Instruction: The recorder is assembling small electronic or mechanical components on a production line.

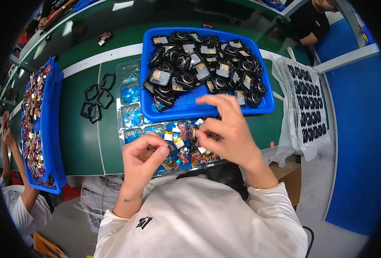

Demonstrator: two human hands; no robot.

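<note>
My left hand is closed, thumb against fingers, around a small dark reddish electronic part mostly hidden by the fingers. My right hand hovers over the near edge of a blue tub, fingers bent and apart, with nothing visible between them. Below both hands, a clear plastic tray carries a heap of small red circuit boards and silver-and-yellow battery cells. The blue tub holds many black smartwatch-like housings, some with round backs up, others showing grey insides.
Several black square frames lie on the green table at left. Beside them stands a long blue bin full of small parts. At right, black pieces stand in rows on a white wrapped tray. Other people work at left and far right.
</note>
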